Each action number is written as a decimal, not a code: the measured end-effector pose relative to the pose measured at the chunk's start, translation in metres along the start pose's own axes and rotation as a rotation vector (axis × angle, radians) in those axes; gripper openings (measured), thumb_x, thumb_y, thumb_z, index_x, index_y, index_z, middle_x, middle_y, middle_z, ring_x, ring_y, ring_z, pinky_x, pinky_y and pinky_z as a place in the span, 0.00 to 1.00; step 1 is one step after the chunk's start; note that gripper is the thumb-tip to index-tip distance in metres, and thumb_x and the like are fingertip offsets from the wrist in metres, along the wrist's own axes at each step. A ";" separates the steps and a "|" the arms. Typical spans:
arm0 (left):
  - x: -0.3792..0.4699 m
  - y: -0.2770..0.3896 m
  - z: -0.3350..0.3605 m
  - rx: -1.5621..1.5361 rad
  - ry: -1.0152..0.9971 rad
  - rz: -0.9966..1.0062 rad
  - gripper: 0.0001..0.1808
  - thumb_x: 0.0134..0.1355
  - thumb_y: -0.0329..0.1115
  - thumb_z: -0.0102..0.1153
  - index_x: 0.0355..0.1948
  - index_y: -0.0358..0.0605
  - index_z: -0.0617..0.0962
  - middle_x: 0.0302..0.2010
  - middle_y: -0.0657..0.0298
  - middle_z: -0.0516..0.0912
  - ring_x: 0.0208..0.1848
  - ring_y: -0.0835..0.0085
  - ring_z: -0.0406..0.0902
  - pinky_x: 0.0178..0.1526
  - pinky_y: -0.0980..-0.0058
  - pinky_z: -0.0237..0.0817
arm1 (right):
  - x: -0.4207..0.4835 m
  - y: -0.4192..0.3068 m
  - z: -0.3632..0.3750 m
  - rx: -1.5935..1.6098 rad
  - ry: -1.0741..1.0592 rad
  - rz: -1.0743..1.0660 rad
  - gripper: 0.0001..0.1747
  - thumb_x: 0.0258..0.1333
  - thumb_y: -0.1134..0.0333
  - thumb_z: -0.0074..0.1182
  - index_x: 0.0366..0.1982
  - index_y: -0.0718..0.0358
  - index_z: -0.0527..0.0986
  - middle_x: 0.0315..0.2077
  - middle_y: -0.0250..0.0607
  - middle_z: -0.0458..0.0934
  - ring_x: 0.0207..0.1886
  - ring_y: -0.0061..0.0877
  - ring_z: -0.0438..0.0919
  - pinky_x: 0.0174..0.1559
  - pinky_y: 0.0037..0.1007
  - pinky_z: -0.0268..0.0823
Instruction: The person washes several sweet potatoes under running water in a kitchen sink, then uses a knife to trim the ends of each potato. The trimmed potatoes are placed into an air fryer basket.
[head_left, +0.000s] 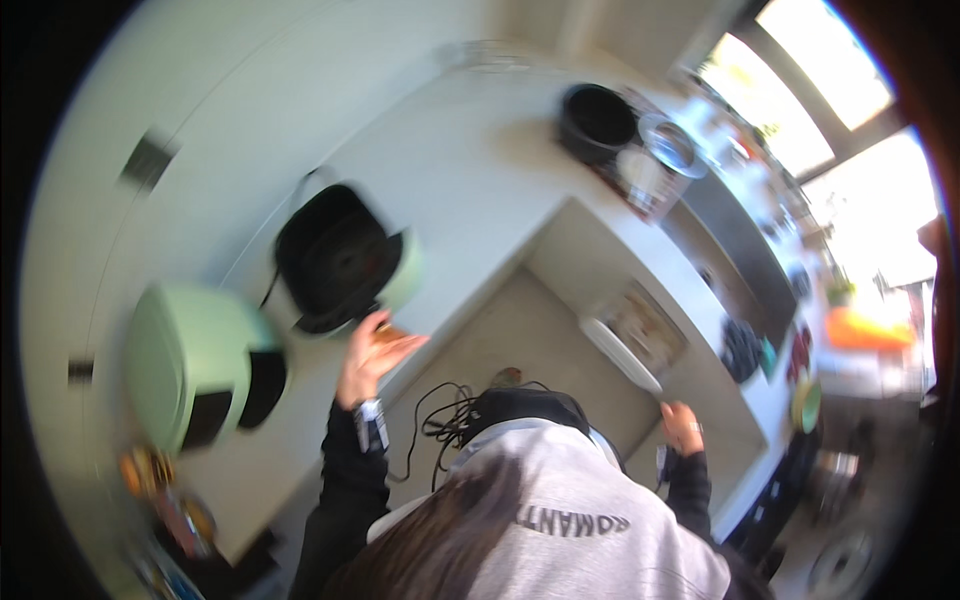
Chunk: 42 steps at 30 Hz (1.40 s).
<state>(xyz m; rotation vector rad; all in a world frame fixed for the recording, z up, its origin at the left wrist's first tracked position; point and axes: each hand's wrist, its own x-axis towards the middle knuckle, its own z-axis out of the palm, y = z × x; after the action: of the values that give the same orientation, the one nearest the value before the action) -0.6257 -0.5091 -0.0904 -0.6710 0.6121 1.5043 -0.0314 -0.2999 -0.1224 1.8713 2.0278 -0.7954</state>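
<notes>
My left hand (375, 356), palm turned up, is at the handle of a black air fryer basket (330, 247) with a pale green front. Something brown shows between the thumb and the fingers. The basket is over the white counter, its dark inside facing up. Left of it stands a pale green air fryer body (202, 367) with dark panels. At the right, my right hand (682, 429) grips the end of a white oval plate (621, 354), which is held tilted over the floor, away from the counter.
A white counter (465, 172) runs around a corner. On it stand a black pot (598, 124), a metal bowl (670, 142) and, further right, a sink (739, 240) with dark cloths (739, 349) beside it. Black cables (448, 420) show near my body. Jars (150, 469) stand at the lower left.
</notes>
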 end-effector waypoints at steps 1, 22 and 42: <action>0.004 0.001 -0.006 0.020 -0.074 0.061 0.15 0.52 0.30 0.61 0.34 0.32 0.69 0.49 0.33 0.68 0.58 0.39 0.63 0.64 0.47 0.55 | -0.006 -0.002 -0.001 -0.039 0.028 0.000 0.25 0.56 0.52 0.45 0.27 0.70 0.76 0.27 0.58 0.78 0.35 0.50 0.77 0.39 0.45 0.67; -0.044 -0.128 0.052 0.150 0.220 -0.336 0.16 0.52 0.27 0.52 0.44 0.50 0.74 0.58 0.40 0.64 0.57 0.49 0.68 0.58 0.61 0.67 | 0.011 0.112 -0.098 0.128 0.238 0.569 0.16 0.52 0.53 0.51 0.40 0.51 0.80 0.42 0.41 0.80 0.48 0.37 0.77 0.51 0.37 0.68; 0.000 -0.547 0.184 0.597 0.288 -0.249 0.17 0.50 0.16 0.47 0.43 0.35 0.74 0.43 0.60 0.77 0.56 0.66 0.70 0.65 0.58 0.58 | 0.187 0.375 -0.209 -0.107 0.722 0.359 0.15 0.49 0.64 0.58 0.37 0.61 0.71 0.43 0.41 0.69 0.44 0.34 0.77 0.38 0.39 0.74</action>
<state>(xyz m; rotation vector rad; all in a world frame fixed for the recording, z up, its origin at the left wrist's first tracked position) -0.0872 -0.3527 0.0470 -0.4735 1.0990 0.9271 0.3454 -0.0220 -0.1328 2.5952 1.9071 0.1113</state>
